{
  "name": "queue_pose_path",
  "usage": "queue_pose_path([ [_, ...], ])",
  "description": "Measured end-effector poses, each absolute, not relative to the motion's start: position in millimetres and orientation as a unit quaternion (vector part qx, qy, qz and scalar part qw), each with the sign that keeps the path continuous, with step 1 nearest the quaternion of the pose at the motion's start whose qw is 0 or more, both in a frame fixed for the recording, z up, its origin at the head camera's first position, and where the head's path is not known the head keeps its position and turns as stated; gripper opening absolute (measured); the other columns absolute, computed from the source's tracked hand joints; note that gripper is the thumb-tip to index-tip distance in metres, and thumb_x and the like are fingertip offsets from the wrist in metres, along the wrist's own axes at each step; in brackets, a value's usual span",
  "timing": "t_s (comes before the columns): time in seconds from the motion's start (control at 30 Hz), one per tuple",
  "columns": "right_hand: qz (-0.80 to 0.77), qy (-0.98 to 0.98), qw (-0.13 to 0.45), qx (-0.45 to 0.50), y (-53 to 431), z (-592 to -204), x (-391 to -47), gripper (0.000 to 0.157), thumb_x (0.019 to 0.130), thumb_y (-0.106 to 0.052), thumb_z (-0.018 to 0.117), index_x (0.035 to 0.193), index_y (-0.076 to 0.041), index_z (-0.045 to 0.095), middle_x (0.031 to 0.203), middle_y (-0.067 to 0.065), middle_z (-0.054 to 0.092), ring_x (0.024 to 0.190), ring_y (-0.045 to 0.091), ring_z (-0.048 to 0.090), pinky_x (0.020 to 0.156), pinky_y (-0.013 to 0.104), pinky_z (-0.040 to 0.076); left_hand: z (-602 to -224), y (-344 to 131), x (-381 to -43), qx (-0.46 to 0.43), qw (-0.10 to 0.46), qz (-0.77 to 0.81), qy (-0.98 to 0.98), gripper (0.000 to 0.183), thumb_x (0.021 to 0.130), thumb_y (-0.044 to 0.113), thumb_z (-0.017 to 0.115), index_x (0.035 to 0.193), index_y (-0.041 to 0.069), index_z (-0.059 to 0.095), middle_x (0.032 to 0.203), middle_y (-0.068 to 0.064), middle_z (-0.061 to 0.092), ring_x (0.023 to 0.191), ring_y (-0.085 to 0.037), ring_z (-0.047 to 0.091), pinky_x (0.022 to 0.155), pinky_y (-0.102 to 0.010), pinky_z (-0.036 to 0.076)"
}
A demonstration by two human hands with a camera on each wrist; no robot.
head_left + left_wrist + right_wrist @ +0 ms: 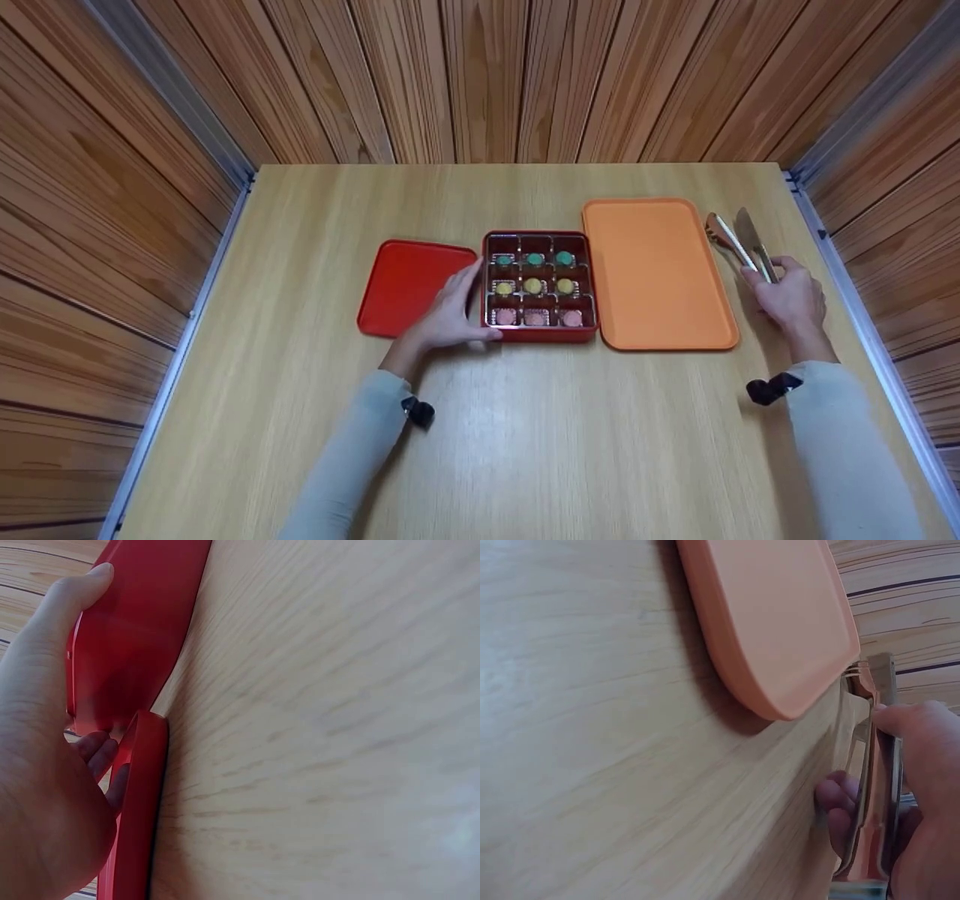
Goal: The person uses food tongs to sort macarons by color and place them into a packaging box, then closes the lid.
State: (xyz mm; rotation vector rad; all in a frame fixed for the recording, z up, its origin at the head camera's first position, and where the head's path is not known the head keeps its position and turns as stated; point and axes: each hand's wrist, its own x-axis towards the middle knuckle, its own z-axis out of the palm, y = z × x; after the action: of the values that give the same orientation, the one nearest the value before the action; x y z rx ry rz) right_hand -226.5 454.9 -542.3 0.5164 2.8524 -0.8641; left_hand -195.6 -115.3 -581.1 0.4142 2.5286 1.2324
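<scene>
My left hand [448,311] is at the near left corner of a red box [547,335], thumb along its front wall and fingers along its left side. A clear divided insert inside holds rows of small round pieces: green [535,259] at the back, yellow [532,286] in the middle, pink [536,317] in front. Beneath that hand, a flat red lid [409,281] lies beside the box. Far right, my right hand [793,296] grips metal serving tongs [873,787], one tip forked and the other flat. The tongs point away from me, their arms apart at the tips.
An orange tray [664,277] lies between the box and the tongs, its left edge close against the box. The pale wooden table [495,442] is bordered by metal rails [862,300] and wood-panelled walls [487,82] at the back and sides.
</scene>
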Motion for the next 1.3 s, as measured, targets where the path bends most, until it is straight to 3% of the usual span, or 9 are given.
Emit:
queue_pose_path([
  [0.17, -0.272, 0.943, 0.045, 0.184, 452, -543, -225, 0.086, 0.110, -0.065, 0.056, 0.163, 0.002, 0.051, 0.135, 0.035, 0.067, 0.108, 0.044, 0.061, 0.076, 0.040, 0.041, -580, -114, -195, 0.143, 0.155, 0.431, 0.878, 0.138, 0.082, 0.056, 0.095, 0.184, 0.029, 0.006, 0.191, -0.008, 0.019, 0.178, -0.037, 0.016, 0.143, -0.071, 0.018],
  [0.47, -0.266, 0.944, 0.064, 0.184, 453, -541, -225, 0.090, 0.107, -0.068, 0.061, 0.160, 0.004, 0.053, 0.112, 0.024, 0.071, 0.084, 0.028, 0.066, 0.069, 0.037, 0.048, -580, -114, -195, 0.142, 0.157, 0.430, 0.877, 0.138, 0.082, 0.056, 0.096, 0.184, 0.029, 0.006, 0.191, -0.009, 0.018, 0.178, -0.037, 0.015, 0.144, -0.070, 0.017],
  [0.77, -0.261, 0.946, 0.069, 0.180, 455, -539, -225, 0.092, 0.107, -0.069, 0.060, 0.161, 0.005, 0.051, 0.118, 0.028, 0.068, 0.087, 0.031, 0.064, 0.071, 0.038, 0.046, -581, -114, -196, 0.149, 0.156, 0.433, 0.875, 0.139, 0.081, 0.059, 0.094, 0.184, 0.030, 0.005, 0.191, -0.007, 0.017, 0.178, -0.036, 0.015, 0.143, -0.070, 0.019],
  [0.97, -0.264, 0.943, 0.074, 0.186, 454, -537, -224, 0.094, 0.106, -0.070, 0.062, 0.164, 0.003, 0.049, 0.105, 0.019, 0.068, 0.084, 0.029, 0.062, 0.070, 0.038, 0.045, -583, -114, -196, 0.157, 0.151, 0.439, 0.872, 0.139, 0.081, 0.058, 0.094, 0.184, 0.027, 0.005, 0.191, -0.008, 0.018, 0.177, -0.036, 0.017, 0.143, -0.069, 0.021],
  [1.07, -0.261, 0.945, 0.063, 0.188, 453, -537, -223, 0.095, 0.105, -0.070, 0.064, 0.163, 0.003, 0.050, 0.103, 0.022, 0.072, 0.082, 0.028, 0.063, 0.069, 0.038, 0.045, -584, -115, -196, 0.159, 0.147, 0.441, 0.871, 0.139, 0.081, 0.057, 0.095, 0.184, 0.025, 0.006, 0.190, -0.009, 0.019, 0.177, -0.037, 0.018, 0.143, -0.069, 0.022],
  [1.3, -0.272, 0.934, 0.058, 0.224, 449, -530, -223, 0.095, 0.106, -0.075, 0.052, 0.164, 0.001, 0.052, 0.133, 0.032, 0.067, 0.100, 0.036, 0.058, 0.076, 0.039, 0.040, -582, -119, -196, 0.159, 0.147, 0.446, 0.869, 0.134, 0.083, 0.054, 0.092, 0.184, 0.024, 0.008, 0.190, -0.011, 0.016, 0.177, -0.038, 0.017, 0.142, -0.071, 0.021],
])
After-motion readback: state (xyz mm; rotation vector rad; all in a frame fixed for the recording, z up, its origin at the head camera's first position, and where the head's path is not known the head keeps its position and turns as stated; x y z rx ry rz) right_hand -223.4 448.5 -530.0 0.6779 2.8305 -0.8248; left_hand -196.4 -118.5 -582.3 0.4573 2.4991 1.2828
